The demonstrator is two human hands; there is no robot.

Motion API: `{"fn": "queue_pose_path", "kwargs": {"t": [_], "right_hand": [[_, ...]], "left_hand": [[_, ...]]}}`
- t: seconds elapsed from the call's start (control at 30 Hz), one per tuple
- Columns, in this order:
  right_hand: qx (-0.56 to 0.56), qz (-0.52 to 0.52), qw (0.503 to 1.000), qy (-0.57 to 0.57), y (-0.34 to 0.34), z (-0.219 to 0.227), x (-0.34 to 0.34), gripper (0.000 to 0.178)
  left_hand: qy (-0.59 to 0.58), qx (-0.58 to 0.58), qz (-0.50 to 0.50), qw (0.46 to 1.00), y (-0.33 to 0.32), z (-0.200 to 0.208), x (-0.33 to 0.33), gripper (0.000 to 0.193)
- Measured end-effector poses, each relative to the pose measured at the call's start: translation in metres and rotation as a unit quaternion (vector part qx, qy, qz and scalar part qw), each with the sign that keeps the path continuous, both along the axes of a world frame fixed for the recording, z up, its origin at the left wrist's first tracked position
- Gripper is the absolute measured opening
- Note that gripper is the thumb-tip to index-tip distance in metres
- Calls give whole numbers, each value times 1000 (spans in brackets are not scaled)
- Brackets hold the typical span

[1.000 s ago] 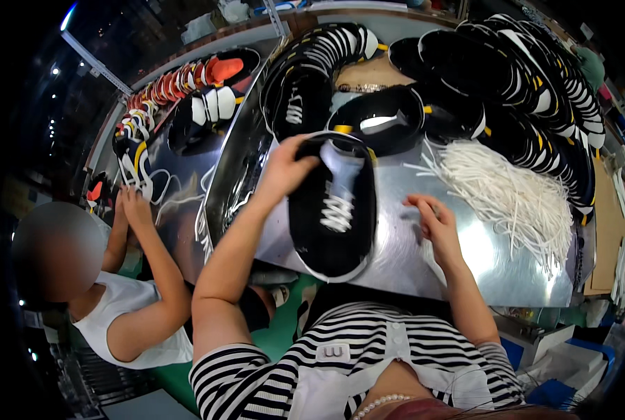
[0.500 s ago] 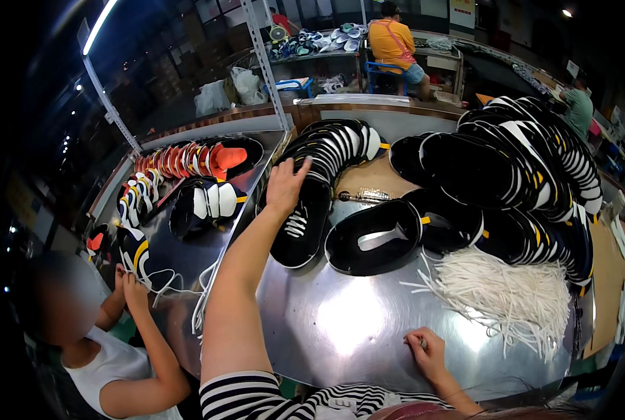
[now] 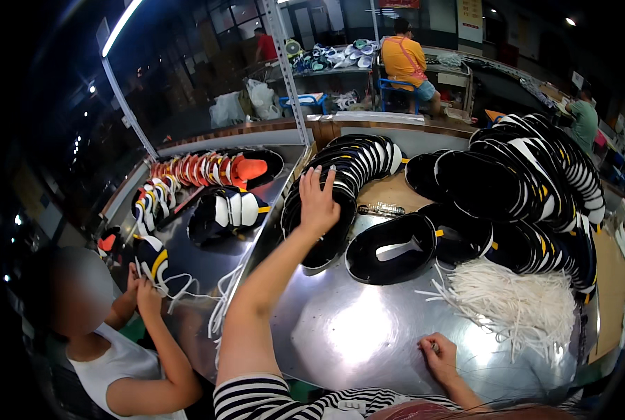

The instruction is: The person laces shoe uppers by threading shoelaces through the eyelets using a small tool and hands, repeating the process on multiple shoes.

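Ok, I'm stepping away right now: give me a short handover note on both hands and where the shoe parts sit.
Left hand: stretched forward, palm and fingers laid on the near end of the curved row of black-and-white shoe uppers; no closed grasp visible.
Right hand: resting on the shiny metal table near the front edge, fingers curled; whether it pinches anything cannot be told.
One black upper lies alone mid-table. White laces are piled to the right, below a large stack of uppers.
Done: no laced upper visible on this table.
Left: rows and stack.

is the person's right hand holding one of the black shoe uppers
No, the right hand rests low on the bare metal table, apart from the black shoe uppers.
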State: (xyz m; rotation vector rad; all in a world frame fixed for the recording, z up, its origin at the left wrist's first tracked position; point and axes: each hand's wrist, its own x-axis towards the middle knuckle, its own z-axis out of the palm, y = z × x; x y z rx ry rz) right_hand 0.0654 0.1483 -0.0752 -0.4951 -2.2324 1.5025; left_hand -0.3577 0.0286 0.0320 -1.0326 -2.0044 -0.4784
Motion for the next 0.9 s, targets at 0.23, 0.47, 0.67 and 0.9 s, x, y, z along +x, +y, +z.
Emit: {"fn": "queue_pose_path", "kwargs": {"t": [0.23,0.47,0.67,0.9], "right_hand": [[85,-30,996,20,19,-19,14,16],[128,-20,991,22,18,-4,14,15],[150,-22,987,56,13,-9,15,12],[164,-25,985,53,9,-13,13,13]], "left_hand": [[262,397,-450,756,-94,128,308,46],[207,574,-345,713,-153,120,383,44],[-115,527,-197,818,-194,47,376,42],[-293,467,-32,834,-256,-43,375,39]]}}
